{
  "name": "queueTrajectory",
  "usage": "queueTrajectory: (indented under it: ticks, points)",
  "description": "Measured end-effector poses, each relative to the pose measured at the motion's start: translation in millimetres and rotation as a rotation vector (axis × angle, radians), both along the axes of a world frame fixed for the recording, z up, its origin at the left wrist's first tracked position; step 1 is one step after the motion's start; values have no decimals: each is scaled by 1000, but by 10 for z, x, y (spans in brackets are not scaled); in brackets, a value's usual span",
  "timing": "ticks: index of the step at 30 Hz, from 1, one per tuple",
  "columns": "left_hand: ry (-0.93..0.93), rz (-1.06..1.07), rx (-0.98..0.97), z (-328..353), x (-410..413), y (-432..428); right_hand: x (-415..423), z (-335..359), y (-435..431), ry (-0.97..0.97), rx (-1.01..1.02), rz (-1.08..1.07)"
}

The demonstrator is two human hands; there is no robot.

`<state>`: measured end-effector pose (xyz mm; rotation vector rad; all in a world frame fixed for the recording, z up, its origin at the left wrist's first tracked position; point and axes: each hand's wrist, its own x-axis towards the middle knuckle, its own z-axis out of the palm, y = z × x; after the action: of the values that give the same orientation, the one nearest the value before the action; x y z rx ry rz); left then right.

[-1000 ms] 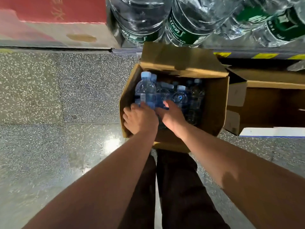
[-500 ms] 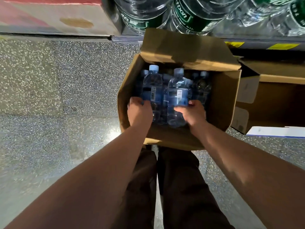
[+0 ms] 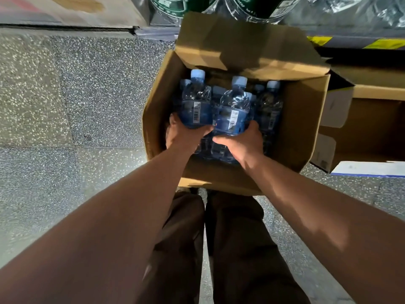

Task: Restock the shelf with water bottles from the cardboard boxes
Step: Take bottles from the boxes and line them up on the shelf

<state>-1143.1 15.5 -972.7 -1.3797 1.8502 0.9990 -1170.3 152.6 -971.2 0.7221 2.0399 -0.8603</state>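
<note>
Pickup, we judge: our left hand [image 3: 184, 137] grips the left bottle [image 3: 196, 104], our right hand [image 3: 243, 143] the right bottle [image 3: 234, 110], inside the box [image 3: 306, 128]; next, raise both to the shelf [image 3: 157, 32].

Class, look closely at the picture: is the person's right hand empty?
No: the right hand grips a blue-labelled water bottle by its lower body, over the open cardboard box.

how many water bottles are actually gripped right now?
2. Left hand grips one clear blue-labelled plastic bottle; right hand grips a second bottle beside it. Others stand, partly hidden, in the brown cardboard box.
</note>
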Motion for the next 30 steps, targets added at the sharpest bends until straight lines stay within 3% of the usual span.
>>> queueTrajectory:
  ticks: [6, 9, 12, 17, 22, 25, 27, 30]
  points:
    - [156, 95, -77, 91, 99, 51, 48, 74, 93, 61, -1, -107]
    - [185, -83, -196, 79, 64, 174, 67, 75, 42, 219, 108, 31]
    - [153, -142, -193, 28, -17, 286, 66, 69, -47, 318, 75, 206]
    - [164, -102, -134, -153, 20, 158, 86, -96, -19, 95, 159, 323]
    - [158, 99, -1, -195, 23, 59, 57, -150, 120, 88, -162, -111]
    - [160, 37, -47, -182, 50, 25, 92, -137, 142, 109, -179, -227]
    - [170, -52, -86, -173, 68, 64, 125, -136, 84, 112, -144, -204]
    - [144, -58, -145, -179, 51, 172, 138, -134, -29, 88, 35, 47]
